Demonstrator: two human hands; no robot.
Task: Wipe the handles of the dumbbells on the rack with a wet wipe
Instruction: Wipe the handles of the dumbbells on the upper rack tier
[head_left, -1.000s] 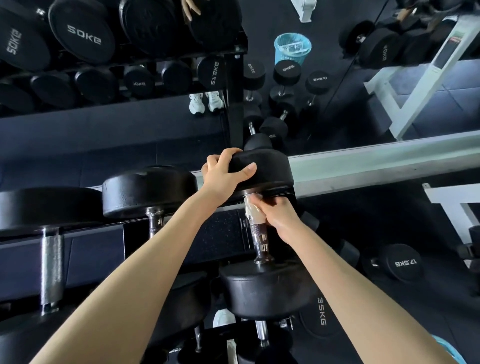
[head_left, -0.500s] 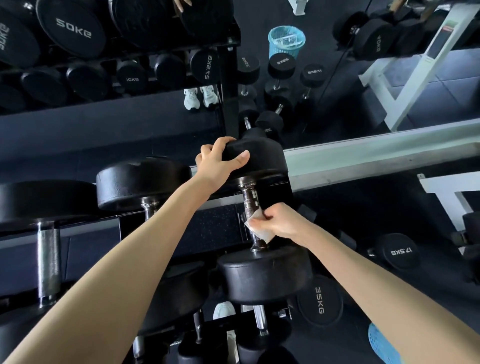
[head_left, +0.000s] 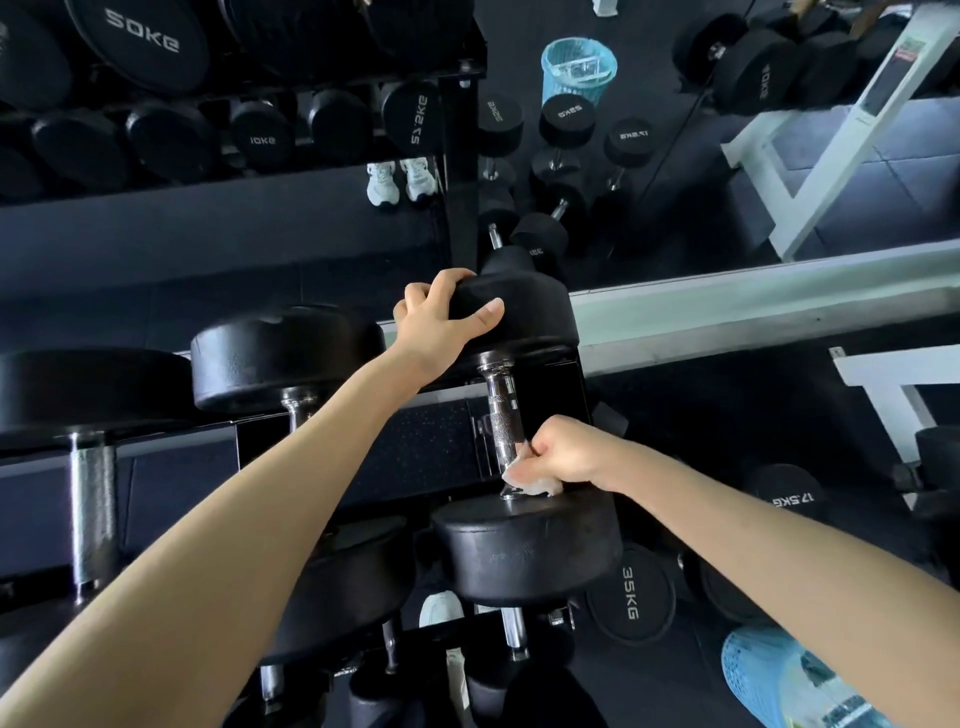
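Note:
A black dumbbell (head_left: 524, 545) lies on the top tier of the rack (head_left: 322, 457), its chrome handle (head_left: 503, 410) running away from me. My left hand (head_left: 441, 317) grips the far head of this dumbbell from the left. My right hand (head_left: 563, 454) is curled round the near end of the handle, pressing a white wet wipe (head_left: 527, 480) against it just above the near head. Two more dumbbells (head_left: 285, 358) with chrome handles (head_left: 93, 499) lie to the left on the same tier.
A mirror behind the rack reflects dumbbells, white shoes and a blue bin (head_left: 577, 67). Lower tiers hold more dumbbells, one marked 35KG (head_left: 631, 597). A blue mesh bin (head_left: 779, 680) stands at the bottom right. White bench frames (head_left: 883, 395) are on the right.
My right hand has slid the wipe down the handle from just under the far head to the near end. My left hand has stayed on the far head.

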